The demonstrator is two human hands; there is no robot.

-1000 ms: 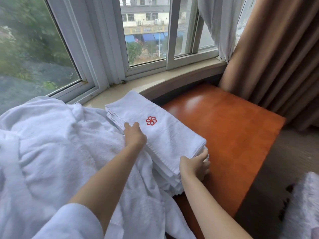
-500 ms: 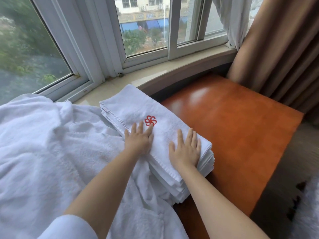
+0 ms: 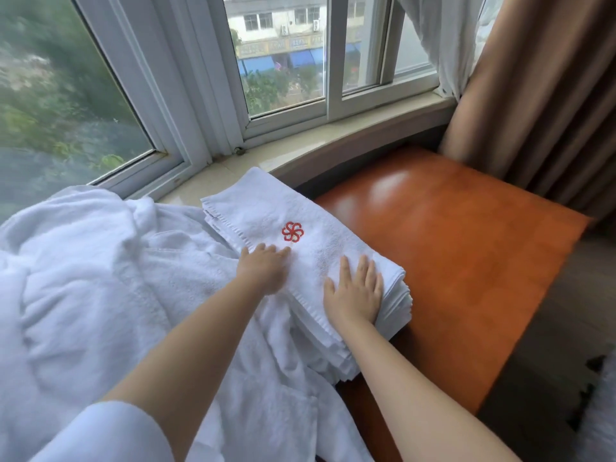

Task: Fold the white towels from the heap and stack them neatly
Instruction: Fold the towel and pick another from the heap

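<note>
Orange wooden table (image 3: 466, 261) fills the right of the frame below two window panes. One stack of folded towels (image 3: 266, 215) sits at centre, one heap (image 3: 83, 278) at left. Left hand (image 3: 263, 268) and right hand (image 3: 353, 295) press flat on the stack, fingers straight, slightly spread.

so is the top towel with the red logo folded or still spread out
Folded: the top towel lies as a neat rectangle on the stack, both hands flat on it.
</note>
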